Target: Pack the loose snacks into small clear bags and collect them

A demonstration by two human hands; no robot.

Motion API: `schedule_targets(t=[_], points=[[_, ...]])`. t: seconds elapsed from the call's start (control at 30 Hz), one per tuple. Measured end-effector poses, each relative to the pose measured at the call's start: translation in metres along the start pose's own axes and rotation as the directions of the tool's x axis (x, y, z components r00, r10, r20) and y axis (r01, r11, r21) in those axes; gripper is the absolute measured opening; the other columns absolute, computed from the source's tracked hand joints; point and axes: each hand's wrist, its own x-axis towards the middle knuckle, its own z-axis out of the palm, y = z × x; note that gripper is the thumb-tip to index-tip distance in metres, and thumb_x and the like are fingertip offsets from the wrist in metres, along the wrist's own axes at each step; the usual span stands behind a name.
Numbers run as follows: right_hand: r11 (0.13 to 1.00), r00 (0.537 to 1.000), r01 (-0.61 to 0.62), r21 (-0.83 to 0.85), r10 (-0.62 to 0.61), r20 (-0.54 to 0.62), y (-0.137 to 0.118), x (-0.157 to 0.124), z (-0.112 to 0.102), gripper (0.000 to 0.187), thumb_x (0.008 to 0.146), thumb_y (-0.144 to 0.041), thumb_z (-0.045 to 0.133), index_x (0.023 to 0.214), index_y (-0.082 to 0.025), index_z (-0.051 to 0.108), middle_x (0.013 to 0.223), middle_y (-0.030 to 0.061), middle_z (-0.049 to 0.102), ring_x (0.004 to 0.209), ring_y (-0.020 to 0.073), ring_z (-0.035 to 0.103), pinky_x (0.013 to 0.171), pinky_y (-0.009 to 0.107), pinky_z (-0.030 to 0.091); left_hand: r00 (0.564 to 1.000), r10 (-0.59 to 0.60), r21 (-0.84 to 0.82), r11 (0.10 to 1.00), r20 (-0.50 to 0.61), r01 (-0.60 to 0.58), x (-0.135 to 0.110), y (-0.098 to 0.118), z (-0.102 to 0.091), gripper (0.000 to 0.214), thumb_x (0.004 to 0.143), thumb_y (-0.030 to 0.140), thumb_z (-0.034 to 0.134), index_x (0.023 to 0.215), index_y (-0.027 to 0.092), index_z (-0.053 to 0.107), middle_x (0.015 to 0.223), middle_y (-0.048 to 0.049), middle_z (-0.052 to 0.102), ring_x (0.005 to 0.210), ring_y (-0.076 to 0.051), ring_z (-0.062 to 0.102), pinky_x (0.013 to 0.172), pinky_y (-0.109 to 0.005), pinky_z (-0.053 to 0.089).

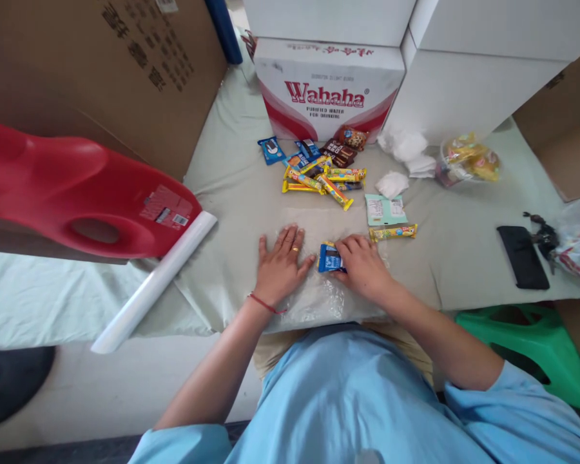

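Note:
My left hand (281, 263) lies flat, fingers spread, on a clear plastic sheet (314, 296) spread over the grey cloth. My right hand (362, 263) is beside it, fingers curled over a small blue snack packet (327, 256) that rests on the sheet. A yellow candy bar (393, 232) lies just beyond my right hand. Farther back sits a pile of yellow, blue and brown snack packets (321, 173).
A Wahaha water box (328, 90) and white boxes stand at the back. A red jug (77, 193) and a white roll (154, 283) lie at left. A black phone (522, 256), keys, a plastic bag, tissues (406, 147) and a green stool (536, 348) are at right.

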Motion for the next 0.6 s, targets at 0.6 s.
schedule_targets(t=[0.6], points=[[0.986,0.984,0.136,0.1,-0.146,0.098,0.005,0.029,-0.013,0.053,0.089,-0.026,0.077,0.14,-0.017,0.067,0.135,0.0189,0.065,0.133,0.0381,0.051,0.113,0.056,0.046,1.0,0.01,0.019,1.0,0.026,-0.011,-0.009,-0.003,0.0,0.068,0.111,0.05,0.032,0.173,0.021,0.034,0.178,-0.0149,0.033,0.166,-0.032,0.035,0.135,-0.072,0.008]])
